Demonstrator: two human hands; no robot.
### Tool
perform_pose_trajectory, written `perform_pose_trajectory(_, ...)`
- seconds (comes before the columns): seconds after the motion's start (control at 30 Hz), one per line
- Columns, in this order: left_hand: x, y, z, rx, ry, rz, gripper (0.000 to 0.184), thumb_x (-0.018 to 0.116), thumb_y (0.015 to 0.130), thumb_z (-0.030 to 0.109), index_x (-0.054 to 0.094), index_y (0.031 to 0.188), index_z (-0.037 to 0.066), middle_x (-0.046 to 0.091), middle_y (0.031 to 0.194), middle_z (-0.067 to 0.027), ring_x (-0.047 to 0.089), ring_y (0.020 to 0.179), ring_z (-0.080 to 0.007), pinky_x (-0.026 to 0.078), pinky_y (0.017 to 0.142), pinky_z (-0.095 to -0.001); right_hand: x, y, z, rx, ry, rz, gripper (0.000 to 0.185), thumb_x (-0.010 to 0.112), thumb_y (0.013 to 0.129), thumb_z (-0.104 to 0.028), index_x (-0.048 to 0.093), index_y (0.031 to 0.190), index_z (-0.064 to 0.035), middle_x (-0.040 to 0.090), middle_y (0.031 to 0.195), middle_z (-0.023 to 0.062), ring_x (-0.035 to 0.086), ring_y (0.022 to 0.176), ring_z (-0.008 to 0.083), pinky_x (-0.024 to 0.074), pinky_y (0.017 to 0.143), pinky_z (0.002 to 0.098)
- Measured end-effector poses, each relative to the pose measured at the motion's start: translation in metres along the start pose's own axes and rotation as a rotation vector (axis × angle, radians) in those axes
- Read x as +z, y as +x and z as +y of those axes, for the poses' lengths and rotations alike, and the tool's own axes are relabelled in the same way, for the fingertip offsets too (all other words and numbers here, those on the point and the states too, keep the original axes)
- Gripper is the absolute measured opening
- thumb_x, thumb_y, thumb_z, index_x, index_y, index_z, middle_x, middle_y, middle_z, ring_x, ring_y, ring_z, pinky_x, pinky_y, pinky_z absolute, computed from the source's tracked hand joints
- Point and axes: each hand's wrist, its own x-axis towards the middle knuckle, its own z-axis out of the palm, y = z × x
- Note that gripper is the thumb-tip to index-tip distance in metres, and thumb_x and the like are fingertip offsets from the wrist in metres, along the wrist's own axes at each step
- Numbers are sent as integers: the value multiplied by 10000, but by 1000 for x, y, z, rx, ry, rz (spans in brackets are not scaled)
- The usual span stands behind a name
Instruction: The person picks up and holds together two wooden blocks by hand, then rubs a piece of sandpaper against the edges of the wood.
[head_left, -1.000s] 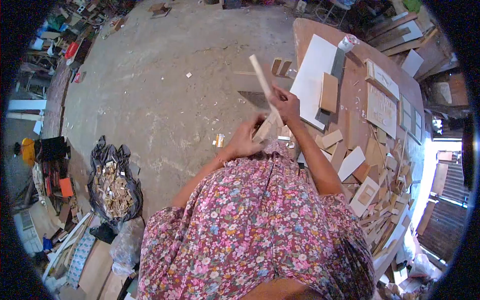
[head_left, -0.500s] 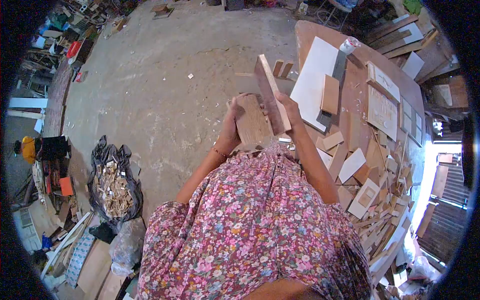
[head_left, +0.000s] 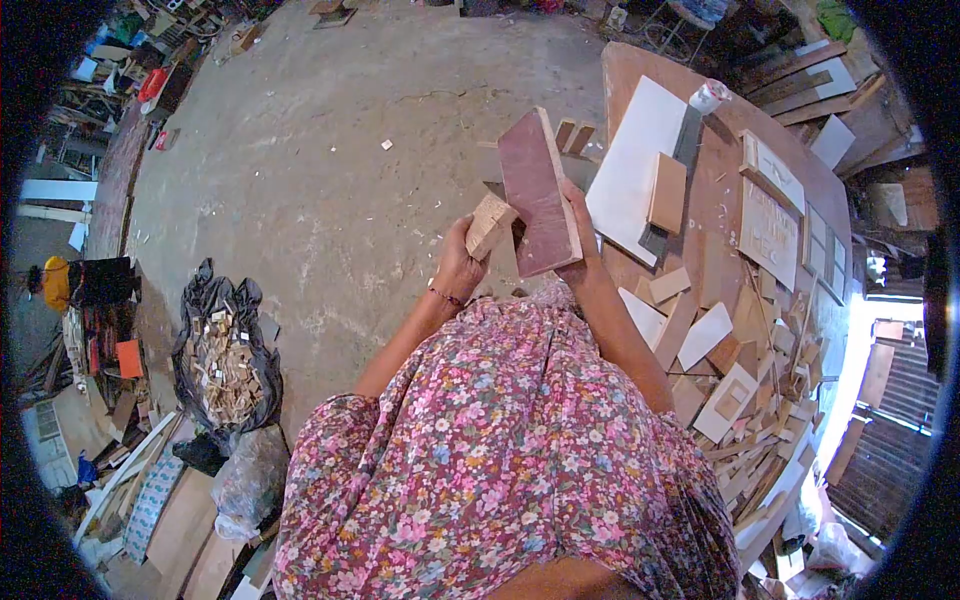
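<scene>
My left hand (head_left: 461, 262) is closed around a wooden block (head_left: 490, 226), whose pale, rough end faces up toward me. Beside it, my right hand (head_left: 581, 232) grips a flat wooden board (head_left: 537, 196) by its right edge. The board stands tilted, its reddish-brown face turned to the left and its pale edge on the right. Block and board are very close together in front of my body; whether they touch, I cannot tell. The fingers behind both pieces are mostly hidden.
On the right stands a brown table (head_left: 625, 75) with a white panel (head_left: 640, 150), a white cup (head_left: 709, 95) and a wood block (head_left: 668, 192). Wood offcuts (head_left: 760, 400) pile up nearer me. A black bag (head_left: 190, 370) of wood scraps sits on the concrete floor (head_left: 330, 230) at left.
The block in my left hand has turned from its broad face to its end. In my right hand the board has rotated, so more of its reddish-brown face shows.
</scene>
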Motion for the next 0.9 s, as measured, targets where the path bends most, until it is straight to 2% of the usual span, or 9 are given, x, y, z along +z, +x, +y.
perform_pose_trajectory(0.1, -14, 0, -11, 214, 151, -188, 299, 526, 870, 53, 449, 1138, -56, 569, 999, -79, 551, 883, -126, 469, 720, -213, -1, 0, 2, 15, -23, -10, 516, 547, 822, -421, 479, 1130, -12, 594, 950, 111, 609, 798, 216, 523, 688, 322)
perform_pose_trajectory(0.3, 1, 6, 2, -312, -119, 101, 300, 468, 897, 39, 421, 1188, -17, 537, 1001, -44, 518, 897, -105, 475, 739, -229, -5, 2, 13, -176, -466, 128, 603, 608, 794, -429, 471, 1192, 3, 597, 989, 123, 602, 856, 202, 491, 732, 299)
perform_pose_trajectory(0.5, 6, -4, 4, 124, 451, -183, 286, 415, 913, 29, 428, 1198, 12, 517, 1031, -41, 512, 900, -106, 474, 815, -216, -1, 1, 19, -625, -1244, 255, 870, 755, 627, -442, 413, 1254, 53, 574, 1075, 216, 579, 970, 288, 449, 844, 357)
perform_pose_trajectory(0.57, 27, -7, 17, -284, -191, 225, 304, 428, 928, 97, 416, 1218, 8, 539, 1031, -58, 525, 919, -132, 464, 837, -221, -3, 3, 21, -652, -1290, 260, 862, 748, 657, -393, 361, 1283, 56, 541, 1112, 205, 552, 1000, 269, 436, 866, 350)
perform_pose_trajectory(0.67, 29, -8, 18, -362, -226, 140, 355, 465, 928, 237, 440, 1216, 30, 560, 1033, -66, 536, 940, -155, 465, 842, -253, -6, 7, 27, -729, -1271, 248, 842, 740, 677, -352, 331, 1290, 57, 535, 1103, 200, 547, 998, 272, 439, 859, 355)
perform_pose_trajectory(0.7, 38, -17, 23, -359, -226, 138, 355, 465, 928, 237, 440, 1216, 30, 560, 1033, -66, 536, 940, -155, 465, 842, -253, -7, 8, 29, -776, -1206, 232, 826, 739, 667, -360, 353, 1269, 55, 560, 1058, 206, 569, 964, 294, 454, 830, 367)
perform_pose_trajectory(0.77, 55, -38, 31, -158, 554, -46, 419, 481, 901, 389, 501, 1157, 58, 569, 1035, -67, 542, 960, -177, 470, 831, -286, -11, 8, 25, -601, -1105, 175, 826, 729, 679, -315, 311, 1300, 35, 522, 1105, 171, 527, 1010, 255, 425, 871, 347)
perform_pose_trajectory(0.87, 14, -10, 9, -542, 124, -58, 482, 481, 903, 376, 419, 1266, 67, 582, 1037, -51, 523, 1020, -185, 450, 868, -299, -7, 3, 19, -397, -940, 112, 780, 721, 690, -250, 313, 1306, 0, 476, 1157, 112, 480, 1053, 198, 396, 908, 326)
perform_pose_trajectory(0.9, 14, -6, 7, -534, 324, -100, 606, 423, 918, 390, 214, 1385, 64, 489, 1223, -115, 488, 1097, -244, 410, 923, -317, -7, 3, 18, -393, -855, 120, 753, 718, 692, -243, 332, 1291, -1, 494, 1136, 108, 496, 1031, 193, 414, 887, 322)
